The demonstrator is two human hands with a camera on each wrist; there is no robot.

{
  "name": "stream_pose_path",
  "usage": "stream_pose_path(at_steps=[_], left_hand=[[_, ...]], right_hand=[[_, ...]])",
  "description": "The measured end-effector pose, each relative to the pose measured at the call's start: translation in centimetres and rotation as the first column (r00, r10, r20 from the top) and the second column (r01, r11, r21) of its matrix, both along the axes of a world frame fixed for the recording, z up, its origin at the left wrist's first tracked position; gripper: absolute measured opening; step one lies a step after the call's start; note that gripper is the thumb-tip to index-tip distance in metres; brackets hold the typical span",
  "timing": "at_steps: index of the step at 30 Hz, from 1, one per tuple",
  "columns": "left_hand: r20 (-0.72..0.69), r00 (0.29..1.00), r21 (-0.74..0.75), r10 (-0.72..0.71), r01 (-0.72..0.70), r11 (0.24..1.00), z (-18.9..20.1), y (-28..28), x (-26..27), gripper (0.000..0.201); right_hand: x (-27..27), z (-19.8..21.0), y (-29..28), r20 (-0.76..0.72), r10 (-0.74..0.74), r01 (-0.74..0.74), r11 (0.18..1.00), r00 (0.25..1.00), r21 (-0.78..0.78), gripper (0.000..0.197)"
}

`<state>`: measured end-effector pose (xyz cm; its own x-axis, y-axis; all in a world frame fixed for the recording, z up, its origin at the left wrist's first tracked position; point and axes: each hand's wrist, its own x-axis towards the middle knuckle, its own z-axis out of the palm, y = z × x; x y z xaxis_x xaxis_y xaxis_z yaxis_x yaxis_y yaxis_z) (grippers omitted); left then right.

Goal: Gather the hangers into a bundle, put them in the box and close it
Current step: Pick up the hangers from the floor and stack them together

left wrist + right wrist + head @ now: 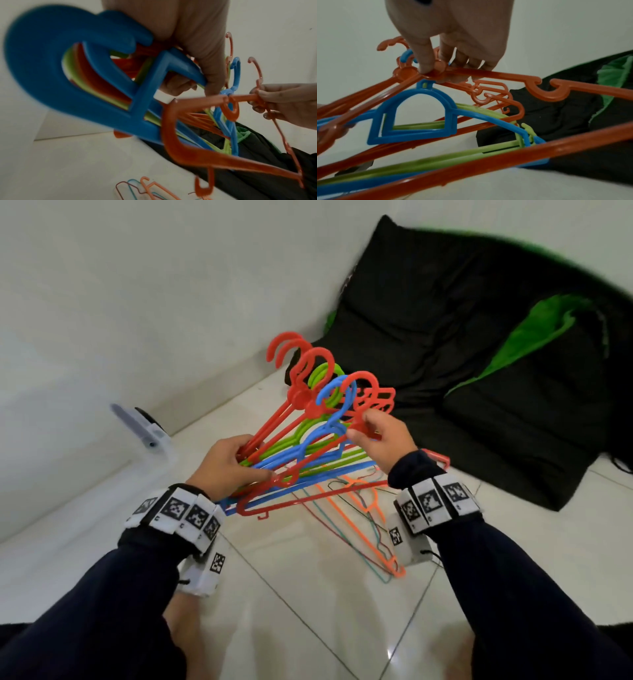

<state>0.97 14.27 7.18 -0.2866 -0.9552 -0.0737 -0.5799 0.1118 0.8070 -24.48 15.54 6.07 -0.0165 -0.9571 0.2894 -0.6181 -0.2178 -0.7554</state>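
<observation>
Orange hanger (363, 517) on floor, head view only.

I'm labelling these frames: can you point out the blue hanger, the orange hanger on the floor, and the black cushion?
blue hanger (412, 116): right wrist view, its arched neck frame.
orange hanger (368, 529): head view, its sloping arm.
black cushion (445, 313): head view, its upper face.

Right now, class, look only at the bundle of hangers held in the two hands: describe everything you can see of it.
The bundle of hangers is a fanned stack of plastic hangers: red, blue and green, with round hooks pointing up and away, unevenly aligned. It is held in the air, tilted, above the white tiled floor. The left hand grips one end of the shoulders; the right hand pinches a red hanger near its neck. Thin hangers lie loose on the floor below, apart from it.
</observation>
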Motion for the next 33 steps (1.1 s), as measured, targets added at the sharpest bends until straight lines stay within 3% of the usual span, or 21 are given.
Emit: stream_pose_path(at_steps=[6, 8, 19, 22, 26, 29, 31, 33], left_hand=[[-0.084, 0.996, 0.096, -0.04, 0.048, 0.994, 0.8, 1.1, -0.2, 0.029], [-0.107, 0.994, 0.109, -0.036, 0.047, 0.993, 0.7, 1.4, -0.3, 0.029], [-0.072, 0.997, 0.09, -0.03, 0.036, 0.995, 0.3, 1.7, -1.5, 0.05], [-0.048, 0.999, 0.081, -0.017, 0.021, 0.997, -0.6, 1.5, -1.4, 0.048], [0.008, 1.0, 0.068, 0.006, -0.007, 0.998, -2.4, 0.6, -1.1, 0.046], [0.065, 0.998, 0.097, 0.025, -0.031, 0.995, -4.3, -0.6, -0.8, 0.044], [0.104, 0.993, 0.107, 0.046, -0.057, 0.993, -5.7, -1.8, -0.5, 0.043], [0.142, 0.988, 0.107, 0.065, -0.081, 0.991, -7.0, -3.0, -0.5, 0.042]], right_hand=[[-0.3, 0.8, 0.9, -0.054, 0.055, -0.054, 0.998, 0.997, 0.025, 0.02], [0.2, 0.7, 1.0, -0.051, 0.072, -0.073, 0.997, 0.996, -0.03, 0.013], [1.6, -0.2, -0.1, 0.16, -0.007, 0.024, 0.994, 0.987, -0.107, 0.005], [1.9, -0.6, -0.7, 0.189, -0.025, 0.045, 0.994, 0.982, -0.102, 0.015], [1.3, -2.7, -1.6, 0.311, -0.144, 0.139, 0.99, 0.939, 0.037, 0.024], [-1.4, -6.9, -1.7, 0.392, -0.368, 0.302, 0.927, 0.843, 0.221, 0.035], [-3.4, -10.9, -1.0, 0.26, -0.517, 0.379, 0.816, 0.815, 0.436, 0.037], [-4.7, -15.1, -0.1, 0.073, -0.538, 0.392, 0.694, 0.84, 0.604, 0.038]])
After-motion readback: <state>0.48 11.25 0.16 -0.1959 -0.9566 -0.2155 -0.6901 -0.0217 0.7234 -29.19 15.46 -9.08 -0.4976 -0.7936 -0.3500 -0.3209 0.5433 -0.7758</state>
